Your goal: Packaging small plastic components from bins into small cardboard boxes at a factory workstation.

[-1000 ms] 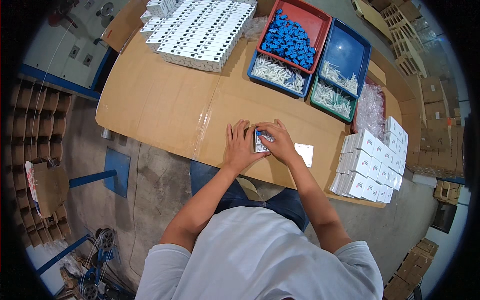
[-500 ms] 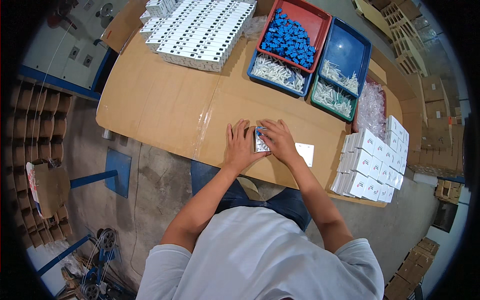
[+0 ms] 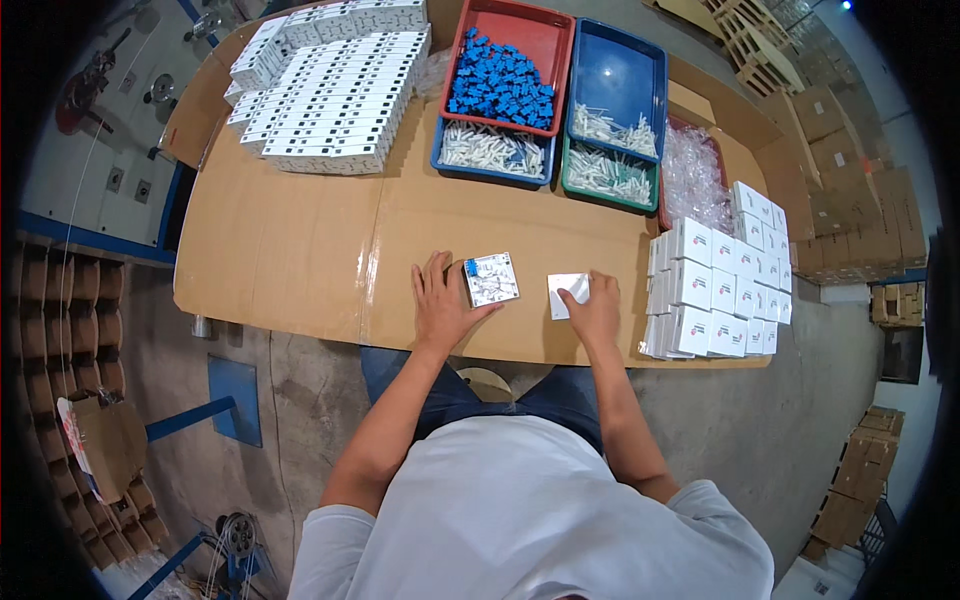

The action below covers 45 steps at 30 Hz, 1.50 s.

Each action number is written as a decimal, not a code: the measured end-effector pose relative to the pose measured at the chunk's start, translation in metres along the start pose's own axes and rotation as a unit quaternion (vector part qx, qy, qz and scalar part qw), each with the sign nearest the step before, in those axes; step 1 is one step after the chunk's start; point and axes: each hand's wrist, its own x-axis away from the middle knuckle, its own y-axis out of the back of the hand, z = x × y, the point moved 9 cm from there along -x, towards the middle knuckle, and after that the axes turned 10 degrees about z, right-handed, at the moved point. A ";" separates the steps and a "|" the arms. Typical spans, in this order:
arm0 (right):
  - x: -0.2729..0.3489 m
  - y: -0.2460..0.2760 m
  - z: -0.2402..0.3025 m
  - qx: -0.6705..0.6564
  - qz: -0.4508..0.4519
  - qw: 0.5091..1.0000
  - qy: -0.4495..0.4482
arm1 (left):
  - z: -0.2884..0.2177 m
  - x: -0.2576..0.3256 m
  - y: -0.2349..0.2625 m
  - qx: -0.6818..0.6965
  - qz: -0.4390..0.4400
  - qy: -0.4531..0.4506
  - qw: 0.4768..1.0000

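A small white box (image 3: 493, 282) lies open-topped on the cardboard table cover, with white pieces and a few blue ones inside. My left hand (image 3: 440, 305) rests along its left side, fingers spread and thumb reaching along the near edge. To the right lies a flat white square lid (image 3: 562, 297). My right hand (image 3: 597, 312) pinches the lid's right side, thumb on top and fingertips at its edge.
Trays of blue plastic pieces (image 3: 500, 85) and white plugs (image 3: 490, 150) stand at the back. White boxes are stacked at far left (image 3: 335, 100) and at right (image 3: 715, 285). A tray of clear plastic bags (image 3: 693, 175) sits behind the right stack.
My right hand has left the small box and moved right to grip the white lid. My left hand stays beside the box, whose filled inside now shows. The whole view has shifted.
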 end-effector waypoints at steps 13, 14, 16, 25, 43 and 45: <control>0.015 -0.050 -0.076 -0.417 0.150 0.887 -0.134 | 0.009 0.001 -0.001 0.066 0.018 0.007 0.998; 0.014 -0.047 -0.058 -0.503 0.163 0.838 -0.133 | 0.010 0.003 -0.002 0.063 0.015 0.009 0.998; 0.010 -0.035 -0.038 -0.585 0.150 0.788 -0.121 | 0.008 0.005 -0.012 0.471 0.025 -0.023 0.881; 0.013 -0.001 0.076 -0.780 0.269 0.555 -0.108 | -0.052 0.040 -0.005 0.871 0.156 0.049 0.463; 0.036 0.039 0.166 -0.244 0.149 0.922 0.259 | -0.062 0.040 -0.014 0.921 0.108 0.145 0.344; 0.038 0.032 0.168 -0.227 0.127 0.926 0.274 | -0.067 0.041 -0.010 0.928 0.123 0.141 0.322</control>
